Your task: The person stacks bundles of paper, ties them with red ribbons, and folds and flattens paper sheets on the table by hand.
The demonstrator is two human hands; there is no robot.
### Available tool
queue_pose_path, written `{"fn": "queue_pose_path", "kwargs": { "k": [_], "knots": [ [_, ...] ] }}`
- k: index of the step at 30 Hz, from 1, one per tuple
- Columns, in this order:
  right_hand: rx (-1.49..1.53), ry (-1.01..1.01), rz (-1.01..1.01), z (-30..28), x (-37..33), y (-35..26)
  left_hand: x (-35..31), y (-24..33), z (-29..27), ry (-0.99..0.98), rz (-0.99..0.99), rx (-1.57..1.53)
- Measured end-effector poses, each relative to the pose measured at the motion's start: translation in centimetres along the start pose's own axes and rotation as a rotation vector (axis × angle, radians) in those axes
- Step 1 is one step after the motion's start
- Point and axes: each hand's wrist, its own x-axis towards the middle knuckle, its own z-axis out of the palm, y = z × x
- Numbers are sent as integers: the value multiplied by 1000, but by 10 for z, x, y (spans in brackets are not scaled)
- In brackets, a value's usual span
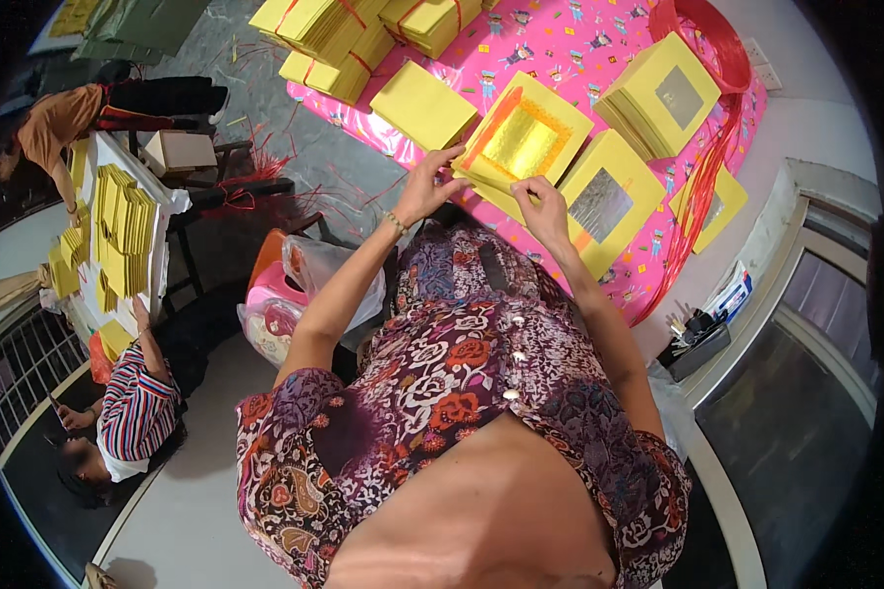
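Observation:
In front of me lies a stack of yellow joss paper, its top sheet bearing a shiny gold foil square with an orange border. My left hand, with a bracelet on the wrist, grips the stack's left near corner between thumb and fingers. At the near edge, the fingers of my right hand are closed in a pinch on the paper. Just right of it sits another yellow stack with a silver foil square. A plain yellow stack lies to the left, close to my left fingertips.
Pink patterned cloth covers the table. Tied yellow bundles stand at its far left; a taller silver-foil stack and red plastic strands lie right. Left, two people work at a white table. A pink bag sits beside me.

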Motion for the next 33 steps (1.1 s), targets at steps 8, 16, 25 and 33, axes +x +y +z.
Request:
{"fn": "queue_pose_path", "kwargs": {
  "k": [8,16,25,33],
  "knots": [
    [74,-30,118,-5,0,-9,2,0,-3,-22,-48,-10],
    [94,-3,85,-2,1,-5,3,3,-6,-27,-39,-20],
    [22,40,36,-2,-3,-14,20,28,-7,-121,243,370],
    [-31,150,-74,-23,22,-23,55,55,-12,71,372,422]
  ]
}}
